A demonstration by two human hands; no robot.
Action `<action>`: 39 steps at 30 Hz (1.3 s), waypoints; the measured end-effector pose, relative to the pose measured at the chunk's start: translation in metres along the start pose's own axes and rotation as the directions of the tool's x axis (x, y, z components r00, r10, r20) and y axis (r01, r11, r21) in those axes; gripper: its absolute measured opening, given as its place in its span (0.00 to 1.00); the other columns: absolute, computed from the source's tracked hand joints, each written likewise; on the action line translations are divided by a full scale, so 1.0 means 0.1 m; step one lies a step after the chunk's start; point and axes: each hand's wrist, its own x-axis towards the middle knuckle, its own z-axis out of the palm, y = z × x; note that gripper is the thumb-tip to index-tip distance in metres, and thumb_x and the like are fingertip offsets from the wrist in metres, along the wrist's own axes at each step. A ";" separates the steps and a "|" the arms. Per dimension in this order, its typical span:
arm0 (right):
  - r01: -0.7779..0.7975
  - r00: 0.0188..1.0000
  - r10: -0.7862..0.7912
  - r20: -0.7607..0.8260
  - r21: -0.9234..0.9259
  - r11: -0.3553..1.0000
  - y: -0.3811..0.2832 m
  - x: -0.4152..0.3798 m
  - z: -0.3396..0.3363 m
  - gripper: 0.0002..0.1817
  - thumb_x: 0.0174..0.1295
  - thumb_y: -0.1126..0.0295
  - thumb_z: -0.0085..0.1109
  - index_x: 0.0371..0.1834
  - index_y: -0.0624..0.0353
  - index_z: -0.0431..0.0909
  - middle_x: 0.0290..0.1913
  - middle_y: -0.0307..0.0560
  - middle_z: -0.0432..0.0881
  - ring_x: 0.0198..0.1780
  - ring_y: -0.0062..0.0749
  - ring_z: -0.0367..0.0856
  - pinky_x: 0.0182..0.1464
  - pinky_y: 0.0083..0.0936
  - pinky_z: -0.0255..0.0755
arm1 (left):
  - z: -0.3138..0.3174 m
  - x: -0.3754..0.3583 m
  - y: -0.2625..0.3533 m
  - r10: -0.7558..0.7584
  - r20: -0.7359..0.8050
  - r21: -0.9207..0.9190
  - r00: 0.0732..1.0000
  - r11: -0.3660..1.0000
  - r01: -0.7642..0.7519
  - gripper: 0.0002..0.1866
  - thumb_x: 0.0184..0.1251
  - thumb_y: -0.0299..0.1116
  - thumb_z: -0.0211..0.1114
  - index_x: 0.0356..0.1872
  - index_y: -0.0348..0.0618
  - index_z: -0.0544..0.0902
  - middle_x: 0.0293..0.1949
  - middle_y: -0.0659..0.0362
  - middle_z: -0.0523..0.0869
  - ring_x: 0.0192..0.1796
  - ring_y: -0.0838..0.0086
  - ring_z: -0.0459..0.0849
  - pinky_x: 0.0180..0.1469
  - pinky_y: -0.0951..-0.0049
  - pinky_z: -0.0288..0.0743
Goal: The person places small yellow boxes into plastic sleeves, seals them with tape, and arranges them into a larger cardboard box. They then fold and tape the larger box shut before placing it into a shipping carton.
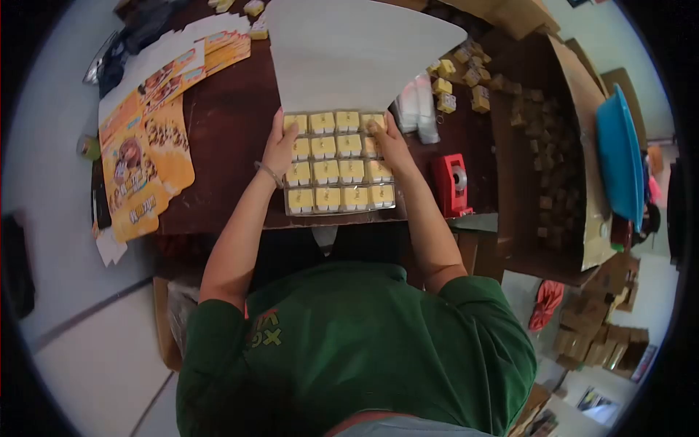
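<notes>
A clear plastic tray point(340, 211) filled with rows of small yellow-and-white boxes point(325, 147) is between my two hands, close to the front edge of the table. My left hand point(277, 148) is closed on its left side, with the thumb over a corner box. On the opposite side my right hand point(393, 148) grips the tray, its thumb pressed on the top right box. A large blank white flap point(357, 54) rises from the tray's far edge and widens away from me.
Flat orange printed cartons point(145, 153) lie in a stack on the left. To the right are a red tape dispenser point(452, 186), clear plastic sleeves point(418, 109) and loose yellow boxes point(445, 95). A big cardboard box point(582, 131) holding many small boxes stands beyond, near a blue basin point(619, 156).
</notes>
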 end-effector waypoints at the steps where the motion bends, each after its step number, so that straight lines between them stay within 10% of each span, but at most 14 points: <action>1: 0.007 1.000 -0.007 -0.019 0.012 1.000 0.00 0.01 0.00 0.29 0.75 0.65 0.52 0.76 0.57 0.57 0.68 0.38 0.72 0.66 0.22 0.67 0.67 0.22 0.61 | 0.06 -0.06 0.13 -0.037 -0.067 0.045 0.997 0.998 0.040 0.27 0.79 0.31 0.52 0.75 0.42 0.57 0.66 0.56 0.73 0.66 0.72 0.71 0.67 0.73 0.63; 6: 0.279 0.957 -0.284 -0.062 -0.074 0.957 -0.49 -0.16 0.13 0.33 0.75 0.68 0.48 0.79 0.61 0.49 0.75 0.48 0.61 0.75 0.33 0.59 0.75 0.30 0.52 | -0.03 0.08 0.26 0.355 0.083 0.288 0.931 0.886 -0.363 0.23 0.72 0.24 0.57 0.66 0.35 0.66 0.59 0.53 0.78 0.61 0.70 0.75 0.65 0.71 0.66; 7: 0.287 0.956 -0.289 -0.046 -0.044 0.957 -0.75 -0.27 0.16 0.33 0.76 0.66 0.48 0.79 0.62 0.48 0.76 0.48 0.60 0.75 0.35 0.58 0.76 0.33 0.51 | -0.11 0.22 0.23 0.406 0.151 0.104 0.901 0.900 -0.423 0.20 0.72 0.24 0.58 0.63 0.32 0.68 0.56 0.53 0.80 0.59 0.71 0.77 0.64 0.71 0.67; 9: 0.360 0.927 -0.354 -0.125 0.028 0.933 -1.00 -0.45 0.16 0.37 0.76 0.45 0.36 0.77 0.63 0.54 0.75 0.50 0.62 0.74 0.37 0.61 0.75 0.38 0.54 | -0.17 0.14 0.57 0.392 0.240 -0.072 0.888 0.919 -0.387 0.16 0.73 0.25 0.58 0.58 0.33 0.73 0.53 0.53 0.82 0.56 0.73 0.77 0.61 0.72 0.69; 11: 0.305 0.952 -0.286 -0.106 0.315 0.899 -1.39 -0.78 0.20 0.46 0.72 0.32 0.23 0.67 0.64 0.70 0.73 0.51 0.64 0.72 0.42 0.64 0.73 0.39 0.57 | -0.20 -0.11 0.94 0.551 0.288 0.276 0.783 0.735 -0.619 0.09 0.68 0.21 0.59 0.47 0.35 0.81 0.51 0.51 0.83 0.57 0.64 0.80 0.61 0.68 0.71; 12: 0.333 0.939 -0.343 0.007 0.218 0.917 -1.35 -0.95 0.03 0.48 0.69 0.28 0.26 0.58 0.65 0.77 0.74 0.52 0.62 0.73 0.41 0.62 0.73 0.38 0.58 | -0.17 -0.22 1.04 0.715 0.367 0.272 0.595 0.529 -0.804 0.09 0.65 0.19 0.59 0.43 0.36 0.84 0.51 0.50 0.83 0.58 0.60 0.81 0.61 0.65 0.72; 14: 0.314 0.944 -0.319 -0.084 -0.064 0.947 -1.24 -1.36 0.15 0.38 0.75 0.39 0.31 0.57 0.65 0.79 0.75 0.54 0.59 0.72 0.41 0.65 0.72 0.34 0.57 | -0.31 -0.45 0.80 0.648 0.409 0.316 0.642 0.560 -0.766 0.14 0.61 0.16 0.60 0.47 0.38 0.85 0.56 0.48 0.80 0.60 0.54 0.79 0.63 0.61 0.71; 16: 0.006 0.993 0.001 -0.114 0.061 0.998 -1.22 -1.71 0.26 0.26 0.70 0.57 0.54 0.66 0.63 0.73 0.71 0.50 0.66 0.69 0.33 0.68 0.70 0.29 0.59 | -0.32 -0.78 0.67 0.567 0.353 0.387 0.744 0.636 -0.668 0.15 0.68 0.19 0.56 0.52 0.37 0.84 0.61 0.47 0.74 0.62 0.58 0.77 0.63 0.63 0.70; 18: -0.111 0.992 0.119 -0.050 0.148 0.983 -1.16 -1.88 0.30 0.35 0.60 0.77 0.66 0.73 0.60 0.65 0.66 0.44 0.73 0.66 0.24 0.70 0.68 0.23 0.63 | -0.43 -1.00 0.54 0.543 0.253 0.447 0.801 0.669 -0.594 0.15 0.74 0.26 0.53 0.55 0.33 0.81 0.61 0.49 0.74 0.59 0.62 0.78 0.62 0.65 0.70; 21: 0.006 1.000 -0.006 0.002 -0.035 0.999 -1.04 -1.83 0.27 0.39 0.60 0.82 0.65 0.76 0.55 0.61 0.66 0.43 0.73 0.64 0.22 0.69 0.66 0.23 0.66 | -0.35 -1.23 0.64 0.191 0.352 -0.265 0.916 0.959 -0.098 0.31 0.75 0.36 0.57 0.73 0.35 0.61 0.68 0.51 0.69 0.58 0.70 0.77 0.62 0.69 0.69; 22: -0.020 0.999 0.022 0.041 -0.045 0.999 -1.05 -1.77 0.25 0.40 0.60 0.83 0.65 0.77 0.55 0.60 0.67 0.42 0.72 0.64 0.22 0.69 0.66 0.23 0.66 | -0.35 -1.25 0.67 0.085 0.458 -0.229 0.885 0.973 0.025 0.40 0.68 0.31 0.64 0.76 0.36 0.53 0.72 0.50 0.67 0.63 0.68 0.76 0.67 0.67 0.66; 25: 0.100 0.993 -0.080 0.085 -0.259 0.961 -1.04 -1.52 0.21 0.47 0.56 0.82 0.69 0.79 0.49 0.56 0.60 0.45 0.79 0.55 0.23 0.76 0.60 0.26 0.73 | -0.10 -1.24 0.78 0.339 0.433 0.180 0.835 0.875 -0.449 0.45 0.54 0.17 0.70 0.75 0.37 0.59 0.70 0.50 0.72 0.70 0.64 0.72 0.67 0.69 0.68; 32: 0.420 0.756 -0.650 0.077 -0.818 0.392 -1.21 -0.99 0.14 0.28 0.55 0.70 0.71 0.62 0.50 0.75 0.41 0.51 0.85 0.39 0.44 0.86 0.43 0.33 0.79 | 0.06 -0.81 1.19 0.645 0.341 0.623 0.684 0.389 -0.678 0.21 0.59 0.22 0.71 0.56 0.44 0.82 0.49 0.52 0.88 0.48 0.63 0.89 0.50 0.69 0.82; 39: 0.336 0.905 -0.422 0.046 -0.685 0.647 -0.58 -1.76 0.15 0.34 0.52 0.74 0.70 0.66 0.50 0.72 0.45 0.51 0.84 0.48 0.51 0.83 0.49 0.37 0.76 | -0.14 -1.38 0.67 0.483 0.364 0.675 0.796 0.452 -0.583 0.19 0.57 0.24 0.74 0.52 0.39 0.83 0.46 0.51 0.88 0.48 0.62 0.88 0.51 0.68 0.80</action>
